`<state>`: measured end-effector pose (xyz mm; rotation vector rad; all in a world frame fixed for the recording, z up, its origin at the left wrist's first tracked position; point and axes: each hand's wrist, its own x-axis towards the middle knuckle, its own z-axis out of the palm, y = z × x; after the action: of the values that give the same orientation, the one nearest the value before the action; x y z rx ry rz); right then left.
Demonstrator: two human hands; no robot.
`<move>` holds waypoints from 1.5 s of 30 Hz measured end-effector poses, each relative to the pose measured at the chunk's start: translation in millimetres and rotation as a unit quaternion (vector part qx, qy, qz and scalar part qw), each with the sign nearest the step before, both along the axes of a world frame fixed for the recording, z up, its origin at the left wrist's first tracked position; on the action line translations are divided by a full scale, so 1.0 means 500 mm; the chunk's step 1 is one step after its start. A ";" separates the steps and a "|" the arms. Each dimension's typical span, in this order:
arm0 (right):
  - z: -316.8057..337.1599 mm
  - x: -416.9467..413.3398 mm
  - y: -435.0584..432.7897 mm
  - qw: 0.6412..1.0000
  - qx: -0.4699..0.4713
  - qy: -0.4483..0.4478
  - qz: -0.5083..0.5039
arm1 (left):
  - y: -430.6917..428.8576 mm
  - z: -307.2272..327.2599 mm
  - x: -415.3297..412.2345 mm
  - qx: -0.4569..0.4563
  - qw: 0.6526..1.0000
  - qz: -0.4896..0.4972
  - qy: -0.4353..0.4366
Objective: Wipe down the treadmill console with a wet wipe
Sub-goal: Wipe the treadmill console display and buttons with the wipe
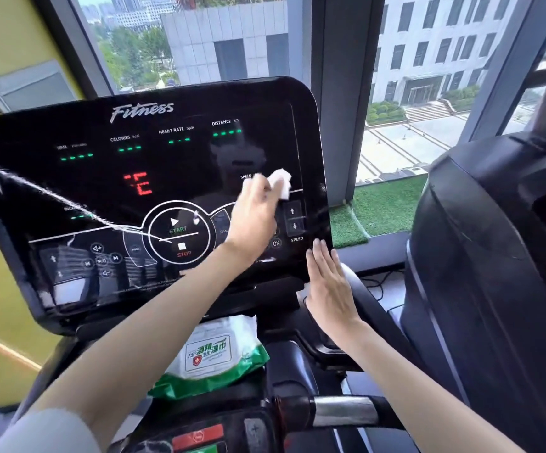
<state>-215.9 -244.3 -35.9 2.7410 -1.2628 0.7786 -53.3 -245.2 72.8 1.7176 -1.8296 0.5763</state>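
The wet wipe (280, 183) is a small crumpled white wad pressed against the right side of the treadmill console (134, 178), just under the upper SPEED label and above the up and down arrow keys. The left hand (255, 220) holds it there, reaching across from the lower left with its fingers bunched round the wad; that hand is blurred, so I cannot tell the exact lie of each finger. The console is a glossy black panel, tilted back, with the word Fitness at the top, green dashes under the readings, red digits in the middle and a round START and STOP control below them. A pale streak (68, 201) runs across the glass from the left edge down towards that round control. The right hand (328, 289) stands flat at the console's lower right corner, fingers straight and pressed together, their tips touching the panel's edge. Below the console, on the ledge between the arms, lies a green and white wipe pack (212, 351) with its flap raised. A silver grip sensor (343, 410) shows on the handlebar lower down. To the right stands another dark machine (494, 256), and behind it all a strip of artificial grass (382, 207) lies along the window sill.
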 end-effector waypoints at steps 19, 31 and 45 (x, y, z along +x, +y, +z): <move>0.010 -0.020 -0.038 0.997 -0.042 -0.052 0.036 | 0.016 -0.043 0.010 0.067 0.991 -0.070 -0.088; 0.005 -0.024 -0.019 0.995 -0.010 -0.077 0.063 | 0.048 -0.065 0.009 0.056 0.996 -0.021 0.071; -0.009 0.011 -0.005 0.994 0.011 -0.107 0.032 | 0.124 -0.093 0.061 0.199 0.944 -0.151 -0.217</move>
<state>-210.4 -246.9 -40.3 2.7897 -1.2284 1.0963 -22.9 -183.2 26.5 1.5824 -2.6168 0.5076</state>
